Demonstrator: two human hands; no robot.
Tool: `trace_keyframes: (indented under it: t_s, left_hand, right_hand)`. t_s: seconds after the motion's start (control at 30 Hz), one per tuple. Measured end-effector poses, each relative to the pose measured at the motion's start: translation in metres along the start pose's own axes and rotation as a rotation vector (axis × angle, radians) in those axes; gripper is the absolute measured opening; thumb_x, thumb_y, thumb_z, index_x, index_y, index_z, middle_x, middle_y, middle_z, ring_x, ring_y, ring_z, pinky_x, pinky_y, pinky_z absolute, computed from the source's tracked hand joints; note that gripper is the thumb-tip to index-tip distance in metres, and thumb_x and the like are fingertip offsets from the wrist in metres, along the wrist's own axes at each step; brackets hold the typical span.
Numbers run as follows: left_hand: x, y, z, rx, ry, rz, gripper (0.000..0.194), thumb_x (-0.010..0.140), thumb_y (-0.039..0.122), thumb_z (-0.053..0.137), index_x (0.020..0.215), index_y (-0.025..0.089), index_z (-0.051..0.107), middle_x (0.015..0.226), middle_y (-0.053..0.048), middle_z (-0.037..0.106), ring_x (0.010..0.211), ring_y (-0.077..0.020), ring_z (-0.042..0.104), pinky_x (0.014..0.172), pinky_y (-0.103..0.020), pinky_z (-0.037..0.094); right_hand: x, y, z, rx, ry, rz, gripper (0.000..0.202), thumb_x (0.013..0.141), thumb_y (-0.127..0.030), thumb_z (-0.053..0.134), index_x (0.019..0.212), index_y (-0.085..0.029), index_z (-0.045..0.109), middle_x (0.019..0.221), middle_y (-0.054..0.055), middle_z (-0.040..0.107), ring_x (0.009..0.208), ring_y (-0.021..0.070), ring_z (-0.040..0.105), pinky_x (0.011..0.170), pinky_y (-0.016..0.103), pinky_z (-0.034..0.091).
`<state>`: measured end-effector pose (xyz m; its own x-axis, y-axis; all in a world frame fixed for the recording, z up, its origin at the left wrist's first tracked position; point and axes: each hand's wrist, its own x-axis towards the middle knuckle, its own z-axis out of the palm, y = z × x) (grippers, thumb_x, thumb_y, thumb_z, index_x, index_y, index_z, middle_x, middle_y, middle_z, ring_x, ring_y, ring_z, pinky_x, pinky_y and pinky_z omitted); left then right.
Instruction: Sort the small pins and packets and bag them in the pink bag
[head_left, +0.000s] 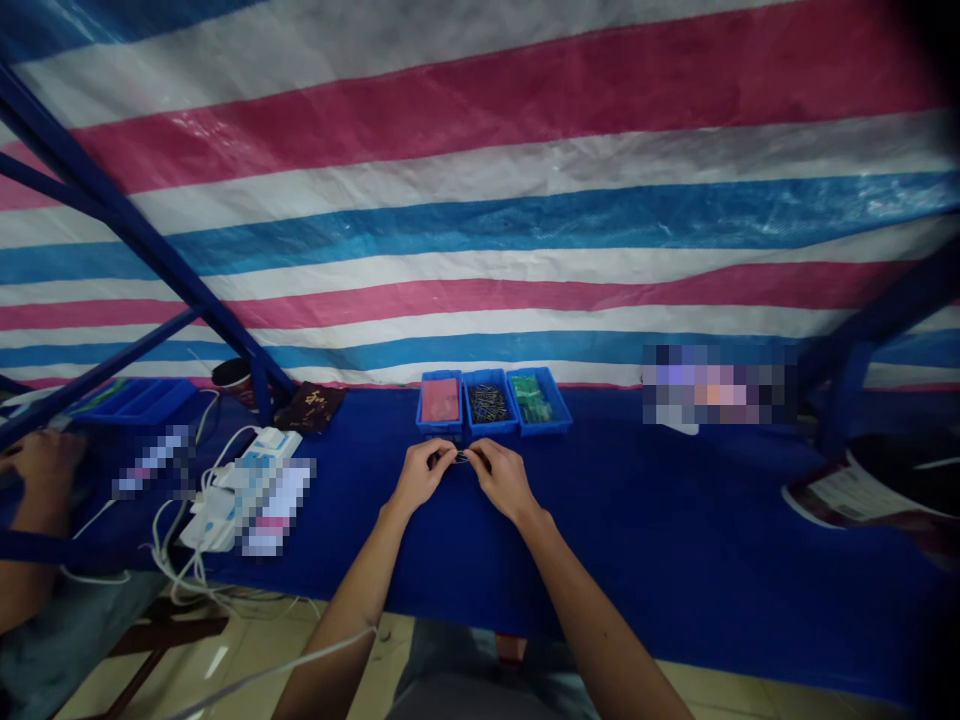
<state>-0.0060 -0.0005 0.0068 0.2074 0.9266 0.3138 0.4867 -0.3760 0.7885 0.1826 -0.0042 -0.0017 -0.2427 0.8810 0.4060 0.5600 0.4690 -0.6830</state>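
Both hands meet above the blue table, just in front of three small blue bins. My left hand [424,474] is closed in a pinch, and my right hand [501,474] pinches from the other side. Between their fingertips is a small, thin dark piece [461,456], too small to make out clearly. The left bin [439,427] holds pink pieces [440,400]. Many small dark metal pins or screws [489,403] fill the middle bin. Green packets or cards [531,399] lie in the right bin [547,428].
A white power strip [259,470] with tangled cables lies at the left, near a brown packet [311,407]. Another person's hand [49,465] is at the far left. Blue metal bars stand on both sides; a large cup or tub [862,485] is at the right.
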Motion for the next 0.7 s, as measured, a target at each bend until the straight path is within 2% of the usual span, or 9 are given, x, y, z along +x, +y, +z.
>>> trace_keyframes:
  t_s: [0.1, 0.23, 0.7]
  left_hand:
    - [0.0, 0.0, -0.0003, -0.006, 0.0, -0.005, 0.026, 0.094, 0.035, 0.056, 0.084, 0.015, 0.07, 0.073, -0.003, 0.069, 0.064, -0.014, 0.059, 0.062, -0.023, 0.042]
    - [0.0, 0.0004, -0.0004, -0.004, -0.003, -0.002, 0.025, 0.094, 0.034, 0.057, 0.084, 0.015, 0.07, 0.074, -0.003, 0.069, 0.065, -0.0137, 0.059, 0.063, -0.023, 0.041]
    - [0.0005, 0.0011, 0.0004, 0.001, -0.003, 0.002, 0.028, 0.094, 0.037, 0.057, 0.083, 0.016, 0.071, 0.073, -0.004, 0.07, 0.064, -0.0141, 0.059, 0.061, -0.024, 0.041]
  right_hand:
    - [0.0002, 0.0009, -0.0001, 0.065, 0.009, -0.018, 0.016, 0.097, -0.03, 0.054, 0.108, -0.024, 0.063, 0.095, 0.002, 0.071, 0.079, 0.0166, 0.066, 0.071, 0.025, 0.045]
    - [0.0006, 0.0009, -0.0002, 0.074, -0.002, -0.046, 0.018, 0.098, -0.024, 0.049, 0.099, -0.024, 0.066, 0.096, 0.003, 0.071, 0.083, 0.017, 0.066, 0.076, 0.026, 0.046]
    - [0.0001, 0.001, -0.0006, 0.015, 0.008, -0.024, 0.019, 0.099, -0.028, 0.049, 0.092, -0.024, 0.066, 0.089, 0.002, 0.07, 0.078, 0.0165, 0.066, 0.073, 0.025, 0.043]
